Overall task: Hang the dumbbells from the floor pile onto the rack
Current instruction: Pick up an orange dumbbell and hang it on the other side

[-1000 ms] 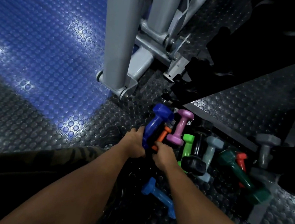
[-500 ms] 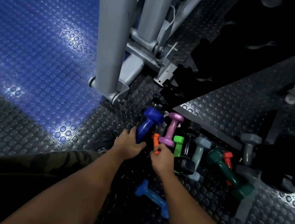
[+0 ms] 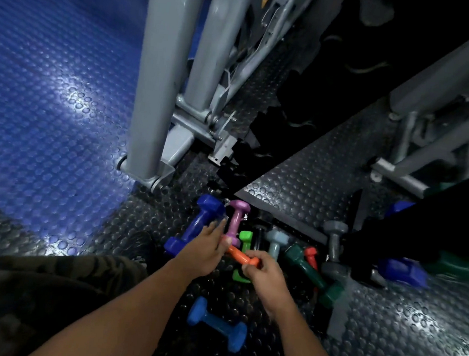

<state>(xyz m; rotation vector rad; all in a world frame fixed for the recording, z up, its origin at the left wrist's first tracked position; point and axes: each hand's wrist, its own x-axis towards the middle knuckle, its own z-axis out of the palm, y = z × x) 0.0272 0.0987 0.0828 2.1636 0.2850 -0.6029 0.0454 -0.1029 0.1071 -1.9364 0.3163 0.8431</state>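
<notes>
Orange dumbbell (image 3: 242, 256) | right hand (image 3: 266, 274) fingers curled round it | left hand (image 3: 204, 250) fingers extended, touching its other end

Two bare hands meet over coloured dumbbells piled on studded floor: the right hand (image 3: 266, 274) grips an orange dumbbell (image 3: 242, 256), the left hand (image 3: 203, 249) touches its other end.

studded floor (image 3: 47, 133), grey machine frame (image 3: 156, 85)

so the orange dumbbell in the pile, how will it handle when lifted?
The orange dumbbell looks rigid and is the slimmest in the pile, so probably light; the right hand grips one end. Its smooth, shiny coating may be a bit slick. Its heads look flat-sided, so it likely won't roll far if dropped.
</notes>
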